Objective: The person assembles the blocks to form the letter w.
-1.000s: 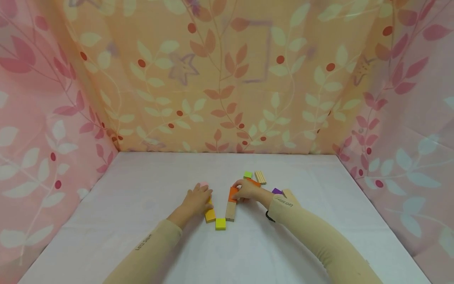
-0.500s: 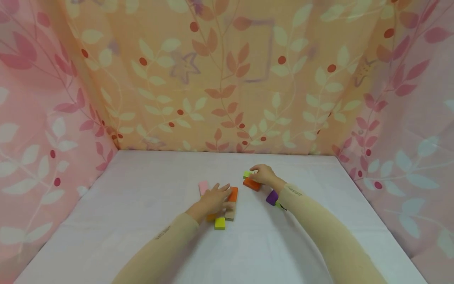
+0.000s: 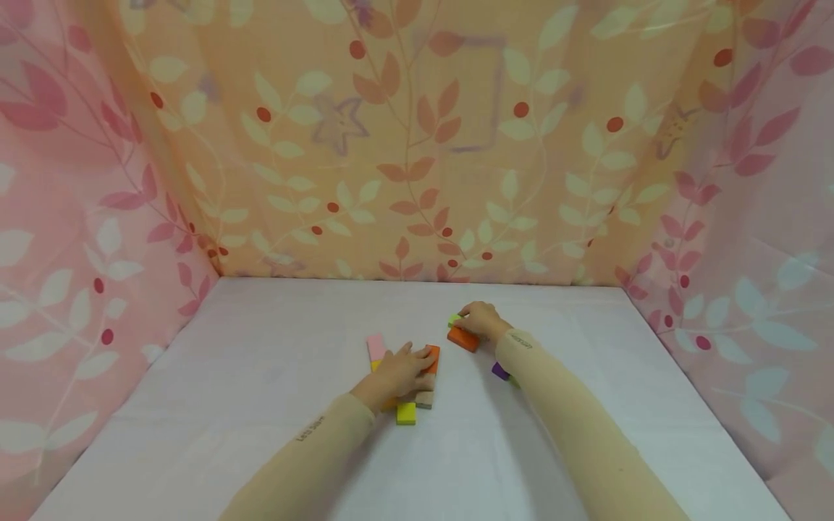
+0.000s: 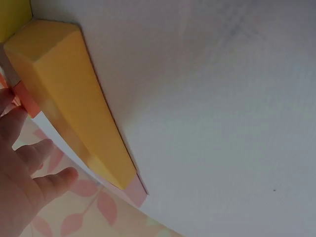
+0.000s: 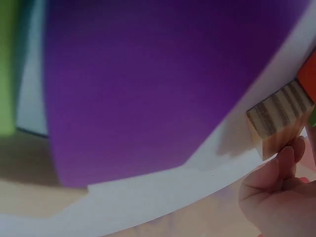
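Note:
My left hand [image 3: 397, 376] lies with fingers spread over a row of blocks, its fingertips at an orange block [image 3: 433, 356] and a plain wooden block [image 3: 425, 399]. Beneath and beside it are a yellow-orange block [image 4: 81, 94], a pink block [image 3: 376, 346] and a small yellow block [image 3: 406, 414]. Farther back, my right hand [image 3: 481, 320] has curled fingers on a striped wooden block [image 5: 280, 118], which the hand hides in the head view. Another orange block [image 3: 463, 339] and a light green block [image 3: 454, 319] sit right beside that hand.
A purple block [image 3: 500, 371] and a green block [image 3: 514, 381] lie by the right forearm, partly covered by the sleeve. White cloth [image 3: 274, 325] covers the table, with a floral curtain [image 3: 300, 181] behind it and along both sides.
My left hand has moved right, from the yellow-orange blocks to the orange and plain wooden ones. My right hand has left that orange block and gone back and right to the striped block.

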Demonstrator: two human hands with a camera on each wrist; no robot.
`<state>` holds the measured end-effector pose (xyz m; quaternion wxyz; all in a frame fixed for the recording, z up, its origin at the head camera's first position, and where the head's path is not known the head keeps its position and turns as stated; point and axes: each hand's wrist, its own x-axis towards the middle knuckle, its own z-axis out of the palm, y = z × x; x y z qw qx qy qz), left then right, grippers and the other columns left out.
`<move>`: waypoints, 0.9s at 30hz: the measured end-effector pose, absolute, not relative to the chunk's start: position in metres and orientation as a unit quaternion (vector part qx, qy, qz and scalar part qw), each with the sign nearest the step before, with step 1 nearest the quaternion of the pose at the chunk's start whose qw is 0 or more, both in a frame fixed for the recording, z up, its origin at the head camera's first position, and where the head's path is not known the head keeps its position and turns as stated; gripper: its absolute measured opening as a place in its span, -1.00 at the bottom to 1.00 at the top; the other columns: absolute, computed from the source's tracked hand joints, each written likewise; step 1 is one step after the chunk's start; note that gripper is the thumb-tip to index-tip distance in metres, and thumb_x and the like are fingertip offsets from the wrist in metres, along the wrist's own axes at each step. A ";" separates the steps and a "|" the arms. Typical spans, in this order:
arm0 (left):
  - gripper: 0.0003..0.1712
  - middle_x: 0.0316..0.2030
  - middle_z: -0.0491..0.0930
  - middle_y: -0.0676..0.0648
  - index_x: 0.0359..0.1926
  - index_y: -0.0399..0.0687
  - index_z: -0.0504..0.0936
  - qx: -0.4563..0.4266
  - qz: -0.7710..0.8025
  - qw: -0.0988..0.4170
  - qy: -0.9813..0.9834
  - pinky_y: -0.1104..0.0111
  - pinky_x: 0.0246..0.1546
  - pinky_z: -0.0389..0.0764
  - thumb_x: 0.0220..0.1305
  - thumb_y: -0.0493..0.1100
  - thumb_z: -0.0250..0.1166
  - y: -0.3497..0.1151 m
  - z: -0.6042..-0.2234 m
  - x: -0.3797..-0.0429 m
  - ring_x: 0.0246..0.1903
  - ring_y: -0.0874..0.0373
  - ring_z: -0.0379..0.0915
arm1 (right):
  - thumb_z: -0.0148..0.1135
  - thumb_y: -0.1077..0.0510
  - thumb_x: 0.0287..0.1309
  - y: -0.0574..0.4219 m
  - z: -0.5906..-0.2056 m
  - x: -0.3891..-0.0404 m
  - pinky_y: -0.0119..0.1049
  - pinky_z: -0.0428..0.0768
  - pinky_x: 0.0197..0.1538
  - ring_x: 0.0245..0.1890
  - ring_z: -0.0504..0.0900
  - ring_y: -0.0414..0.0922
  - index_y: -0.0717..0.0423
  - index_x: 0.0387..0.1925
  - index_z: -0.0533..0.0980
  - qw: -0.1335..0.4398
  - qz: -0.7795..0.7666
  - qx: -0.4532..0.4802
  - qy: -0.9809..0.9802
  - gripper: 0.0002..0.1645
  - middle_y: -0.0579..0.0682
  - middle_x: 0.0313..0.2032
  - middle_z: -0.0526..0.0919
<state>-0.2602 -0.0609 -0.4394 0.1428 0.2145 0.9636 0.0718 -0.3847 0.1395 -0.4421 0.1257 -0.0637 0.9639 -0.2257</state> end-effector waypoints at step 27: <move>-0.22 0.44 0.17 0.09 0.42 0.15 0.32 0.202 0.071 0.132 0.968 -0.19 0.28 0.14 0.21 0.22 0.22 -0.059 -0.448 -0.262 0.44 -0.11 -0.03 | 0.29 0.26 0.21 0.123 -0.409 -0.350 -0.26 0.63 -0.27 -0.41 0.63 -0.06 0.35 -0.17 0.54 0.292 -0.469 0.038 0.832 -0.78 0.11 -0.39 0.68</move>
